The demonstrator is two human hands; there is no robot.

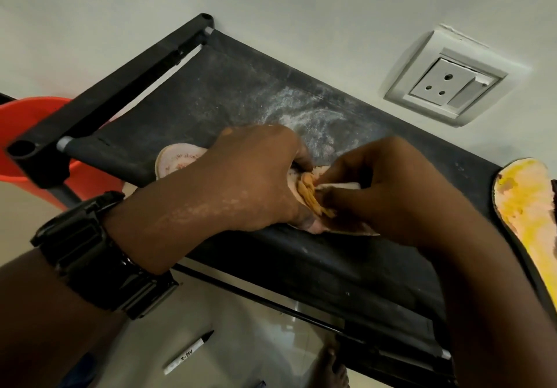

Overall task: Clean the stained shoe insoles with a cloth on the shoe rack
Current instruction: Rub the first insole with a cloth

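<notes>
2 insoles: held insole, yellow insole | 1 cloth | 1 rack

Head-worn wide-angle camera, looking down, close over shoe rack, seemingly tilted

Black shoe rack dusted white, yellow-stained insole, orange-stained cloth, red bucket, black watch, white socket.
</notes>
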